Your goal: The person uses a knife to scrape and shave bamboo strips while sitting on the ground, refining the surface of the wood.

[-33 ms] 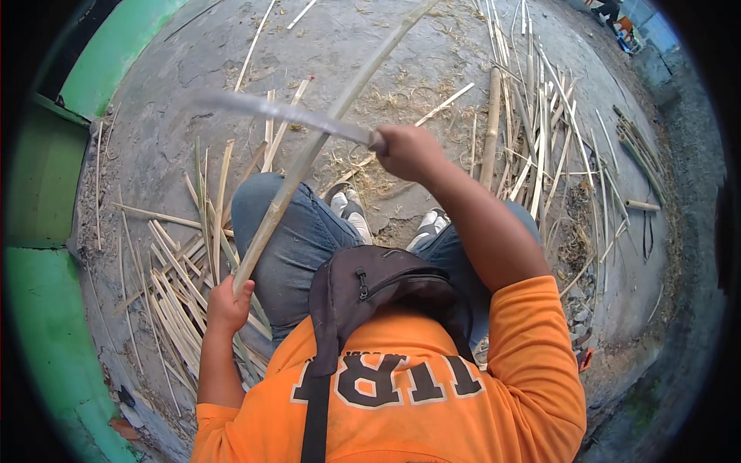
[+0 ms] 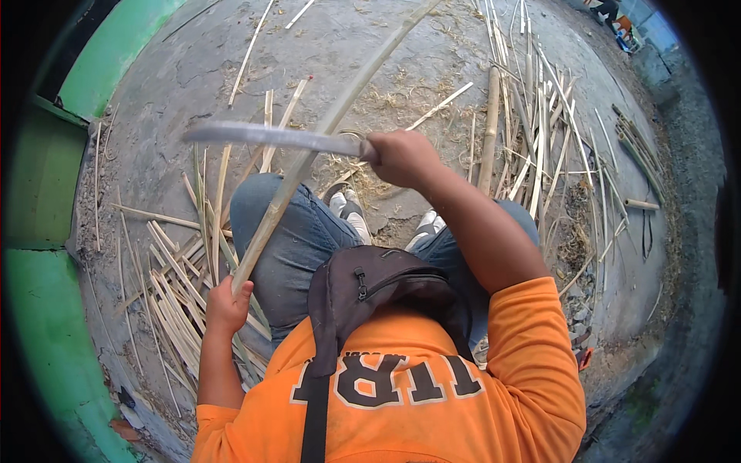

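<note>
My left hand (image 2: 226,305) grips the near end of a long pale bamboo pole (image 2: 324,131). The pole slants over my left knee and runs up to the far right across the concrete floor. My right hand (image 2: 401,158) is closed on the handle of a long grey knife (image 2: 262,136). Its blade points left and lies across the pole at about mid-length. I sit with both knees in blue jeans (image 2: 285,247), and a dark sling bag (image 2: 378,289) hangs over my orange shirt.
Several split bamboo strips (image 2: 174,297) lie piled on the floor by my left side. More strips and a thicker bamboo piece (image 2: 490,123) lie to the right. A green wall (image 2: 46,309) borders the left. Shavings (image 2: 401,96) litter the cracked concrete.
</note>
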`<state>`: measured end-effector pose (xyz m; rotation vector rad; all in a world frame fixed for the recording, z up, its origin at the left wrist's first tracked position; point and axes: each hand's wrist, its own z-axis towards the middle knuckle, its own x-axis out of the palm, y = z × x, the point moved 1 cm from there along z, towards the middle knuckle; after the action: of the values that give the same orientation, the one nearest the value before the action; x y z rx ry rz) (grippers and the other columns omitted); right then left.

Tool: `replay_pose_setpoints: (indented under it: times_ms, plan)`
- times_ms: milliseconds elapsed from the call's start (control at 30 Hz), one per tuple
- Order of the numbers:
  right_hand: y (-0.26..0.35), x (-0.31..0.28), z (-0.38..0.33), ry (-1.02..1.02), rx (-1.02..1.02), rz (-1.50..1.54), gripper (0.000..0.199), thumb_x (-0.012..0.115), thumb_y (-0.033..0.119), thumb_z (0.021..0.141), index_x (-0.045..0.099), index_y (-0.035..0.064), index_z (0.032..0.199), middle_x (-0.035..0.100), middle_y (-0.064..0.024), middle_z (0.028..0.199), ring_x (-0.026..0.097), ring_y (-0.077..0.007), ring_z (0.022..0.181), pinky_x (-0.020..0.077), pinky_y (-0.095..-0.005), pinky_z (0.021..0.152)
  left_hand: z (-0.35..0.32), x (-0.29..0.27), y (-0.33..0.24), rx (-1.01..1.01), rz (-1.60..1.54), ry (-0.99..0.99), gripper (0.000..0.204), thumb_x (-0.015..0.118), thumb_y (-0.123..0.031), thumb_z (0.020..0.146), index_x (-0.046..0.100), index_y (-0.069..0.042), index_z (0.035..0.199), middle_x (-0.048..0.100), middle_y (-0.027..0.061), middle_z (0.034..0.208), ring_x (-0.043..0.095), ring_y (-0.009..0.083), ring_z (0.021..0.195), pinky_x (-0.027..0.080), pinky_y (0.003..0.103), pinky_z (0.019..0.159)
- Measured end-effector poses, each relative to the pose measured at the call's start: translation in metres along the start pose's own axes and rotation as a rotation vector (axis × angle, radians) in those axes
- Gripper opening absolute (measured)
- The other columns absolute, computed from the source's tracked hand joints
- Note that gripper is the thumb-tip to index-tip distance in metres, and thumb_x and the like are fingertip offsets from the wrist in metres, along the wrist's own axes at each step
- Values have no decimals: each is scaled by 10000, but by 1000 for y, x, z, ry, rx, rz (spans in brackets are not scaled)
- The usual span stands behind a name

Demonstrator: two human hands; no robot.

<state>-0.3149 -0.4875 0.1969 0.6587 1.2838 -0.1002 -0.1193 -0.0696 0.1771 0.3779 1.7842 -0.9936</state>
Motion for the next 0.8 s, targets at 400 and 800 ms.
replay_pose_setpoints:
  times_ms: [400, 800]
  plan:
    - [-65, -29, 13, -188, 336, 213, 192, 674, 255, 951, 756, 95, 1018, 756, -187, 915, 736, -364, 850, 579, -480, 806, 7, -3, 16, 13, -104, 72, 764, 508, -728, 991, 667, 19, 954, 654, 240, 739, 668, 482, 761, 508, 501, 669]
    - [-68, -20, 23, -112, 202, 138, 183, 688, 281, 925, 730, 106, 958, 728, -178, 840, 699, -409, 781, 558, -501, 742, 11, -13, 23, 3, -182, 184, 743, 461, -691, 1033, 620, 20, 888, 586, 177, 685, 596, 353, 655, 486, 445, 667]
